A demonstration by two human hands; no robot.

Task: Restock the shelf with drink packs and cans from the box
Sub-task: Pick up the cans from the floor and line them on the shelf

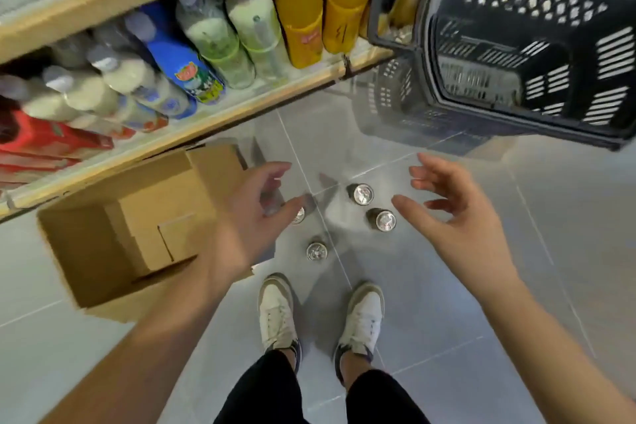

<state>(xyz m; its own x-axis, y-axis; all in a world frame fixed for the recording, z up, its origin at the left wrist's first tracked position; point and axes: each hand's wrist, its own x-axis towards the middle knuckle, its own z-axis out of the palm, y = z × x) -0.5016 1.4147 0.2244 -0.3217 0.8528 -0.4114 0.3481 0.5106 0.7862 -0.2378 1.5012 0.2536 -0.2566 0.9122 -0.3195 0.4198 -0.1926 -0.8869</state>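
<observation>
Several silver-topped cans stand upright on the grey tiled floor: one (363, 194), one (385, 220), one (316, 251), and one (298, 216) partly hidden behind my left hand. An open cardboard box (137, 234) sits on the floor to the left, under the shelf edge; its inside looks bare. My left hand (256, 213) hovers above the box's right side with fingers loosely spread, holding nothing. My right hand (454, 213) hangs above the floor right of the cans, fingers relaxed and empty. The wooden shelf (206, 120) holds bottles and red drink packs (44, 144).
A dark plastic shopping basket (533, 45) stands at upper right beside the shelf end. Orange juice bottles (299, 14) and white drink bottles (213, 34) fill the shelf. My white shoes (275, 313) stand just below the cans. Open tiled floor lies to the right.
</observation>
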